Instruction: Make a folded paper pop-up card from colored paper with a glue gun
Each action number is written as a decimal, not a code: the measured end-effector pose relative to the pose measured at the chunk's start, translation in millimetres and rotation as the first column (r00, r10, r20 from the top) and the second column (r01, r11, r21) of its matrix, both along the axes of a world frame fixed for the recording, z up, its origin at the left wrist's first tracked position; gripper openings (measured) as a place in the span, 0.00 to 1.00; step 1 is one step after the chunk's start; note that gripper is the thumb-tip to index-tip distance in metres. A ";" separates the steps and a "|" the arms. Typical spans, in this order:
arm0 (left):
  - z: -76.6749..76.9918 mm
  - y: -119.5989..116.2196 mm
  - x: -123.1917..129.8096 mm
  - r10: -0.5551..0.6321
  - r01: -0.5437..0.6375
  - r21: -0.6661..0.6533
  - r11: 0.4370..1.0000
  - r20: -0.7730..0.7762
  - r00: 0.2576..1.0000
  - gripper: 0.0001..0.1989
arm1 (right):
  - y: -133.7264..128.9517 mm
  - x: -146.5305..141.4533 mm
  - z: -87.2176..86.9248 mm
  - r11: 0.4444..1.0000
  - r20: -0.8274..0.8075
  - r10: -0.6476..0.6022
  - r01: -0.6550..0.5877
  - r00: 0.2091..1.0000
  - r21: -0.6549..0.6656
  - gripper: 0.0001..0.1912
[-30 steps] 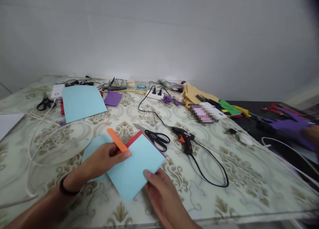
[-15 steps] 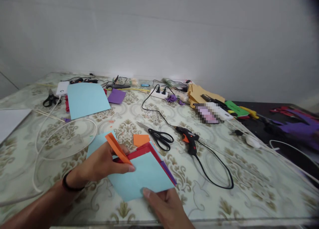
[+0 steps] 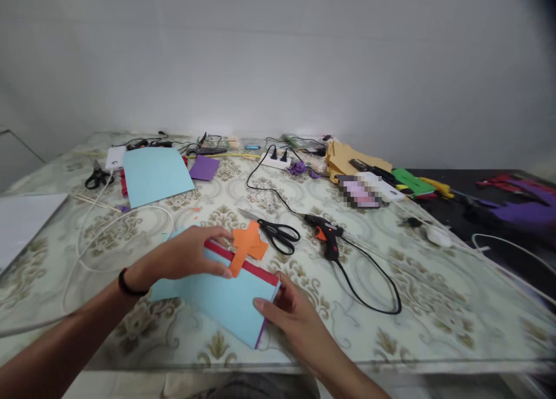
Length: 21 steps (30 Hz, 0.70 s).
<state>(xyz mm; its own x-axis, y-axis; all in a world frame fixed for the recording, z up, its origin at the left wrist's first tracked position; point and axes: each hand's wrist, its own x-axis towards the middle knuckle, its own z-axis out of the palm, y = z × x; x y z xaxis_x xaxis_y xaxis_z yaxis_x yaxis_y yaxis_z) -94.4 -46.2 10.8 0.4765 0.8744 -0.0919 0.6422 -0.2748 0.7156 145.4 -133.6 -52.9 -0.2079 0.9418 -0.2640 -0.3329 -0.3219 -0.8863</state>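
1. At 5 o'clock, nearest: right hand (image 3: 295,315) half closed, pinching the right corner of the stack (image 3: 226,297), thumb on top and fingers tucked beneath.
2. At 7 o'clock: left hand (image 3: 182,257) curled over the stack's far-left edge, fingers bent down on the top sheet, one fingertip touching the lower end of the orange pieces (image 3: 247,244); whether that strip is gripped cannot be told.
3. Stack at centre, low on the table (image 3: 434,312): thin, flat, matt sheets, pale blue on top, a red edge (image 3: 247,266) along the far side, a purple sliver (image 3: 260,332) at the near corner.
4. Step in hand, judging by the grips: squaring the sheets together. Calls next for a steady two-sided pinch, since the light sheets likely slide easily.
5. Orange pieces crossed, lying over the red edge.
6. At 1 o'clock, just beyond: black-handled scissors (image 3: 278,235), then a glue gun (image 3: 325,240) with a looping black cord.
7. At 11 o'clock, far: another blue sheet (image 3: 156,173); at 12, a white power strip (image 3: 275,161).
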 end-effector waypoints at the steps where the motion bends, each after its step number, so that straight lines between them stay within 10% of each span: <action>1: 2.5 -0.8 3.4 0.032 -0.027 0.148 0.989 -0.030 0.999 0.34 | -4.6 -5.5 -3.8 0.999 -0.058 -0.024 0.022 0.998 -0.042 0.22; 6: -20.3 -15.3 30.6 -0.094 0.130 0.461 0.878 -0.100 0.991 0.27 | -17.6 -3.5 -3.8 0.974 -0.219 0.148 -0.181 0.964 -0.139 0.28; 9: -46.8 -22.5 39.6 -0.047 0.097 0.490 0.866 -0.114 0.992 0.21 | -7.0 39.5 5.9 0.887 0.039 0.442 -0.430 0.896 -0.166 0.33; 12: -59.1 -23.8 42.4 0.055 0.012 0.583 0.813 -0.096 0.994 0.16 | 22.5 98.2 13.1 0.970 0.682 0.039 -0.191 0.730 0.148 0.26; 14: -58.4 -21.9 44.9 0.074 -0.007 0.576 0.817 -0.094 0.993 0.13 | 48.1 128.6 12.7 0.935 0.888 -0.324 -0.033 0.325 0.353 0.21; 16: -54.5 -18.9 49.2 0.072 -0.010 0.499 0.866 -0.104 0.992 0.10 | 72.2 144.7 8.0 0.929 0.929 -0.369 0.027 0.039 0.368 0.20; 21: -45.8 -10.8 57.1 0.068 -0.024 0.386 0.922 -0.102 0.993 0.05 | 108.6 143.4 -8.0 0.959 0.958 -0.280 0.059 0.060 0.277 0.17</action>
<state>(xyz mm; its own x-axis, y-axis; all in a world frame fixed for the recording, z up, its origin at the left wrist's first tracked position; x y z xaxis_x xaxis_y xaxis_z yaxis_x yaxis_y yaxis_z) -37.3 -56.9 -35.0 0.4412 0.8736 0.2053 0.7297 -0.4824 0.4846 288.7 -25.0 -60.9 0.3063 0.9510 0.0416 0.8440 -0.2511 -0.4739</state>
